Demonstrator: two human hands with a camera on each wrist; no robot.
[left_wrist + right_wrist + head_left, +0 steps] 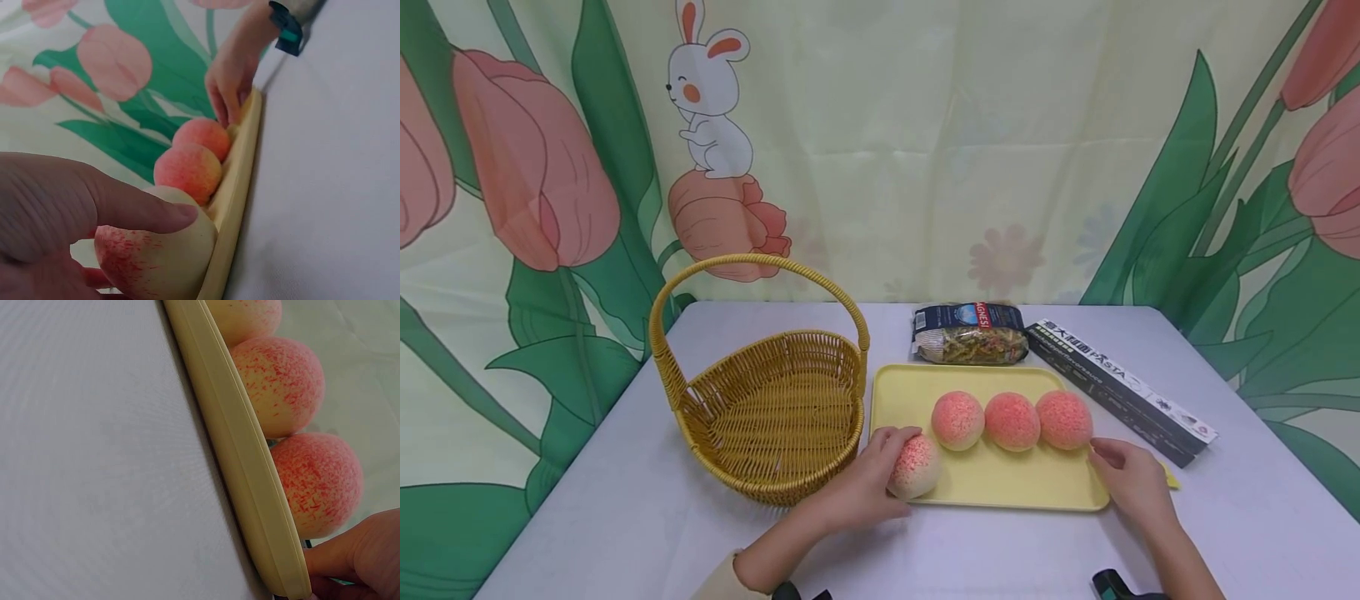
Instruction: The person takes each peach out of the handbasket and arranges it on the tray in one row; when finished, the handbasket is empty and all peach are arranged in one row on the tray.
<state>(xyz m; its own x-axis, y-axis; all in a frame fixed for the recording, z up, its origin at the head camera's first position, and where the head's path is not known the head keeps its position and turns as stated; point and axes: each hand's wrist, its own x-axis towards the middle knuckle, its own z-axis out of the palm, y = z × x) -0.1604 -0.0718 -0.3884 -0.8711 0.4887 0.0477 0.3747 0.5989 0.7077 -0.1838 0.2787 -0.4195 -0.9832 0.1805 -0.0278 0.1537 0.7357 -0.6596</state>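
Observation:
At the left end of a pale yellow tray [1022, 492], my left hand [867, 487] holds a peach [919, 472], cream-coloured with red specks. Its thumb lies across the fruit in the left wrist view, and the far fingers are partly hidden behind it. Three pinker peaches sit in a row on the tray: one [957, 421] nearest the held fruit, a middle one [1012, 422] and a right one [1064, 420]. My right hand [1133, 483] pinches the tray's right rim, close beside the right peach.
Left of the tray stands a wicker basket [775, 483] with a tall arched handle. Behind the tray lies a bag of pasta [972, 335]. A long black pasta box [1120, 390] slants along the right side. A printed curtain [880, 150] hangs behind the table.

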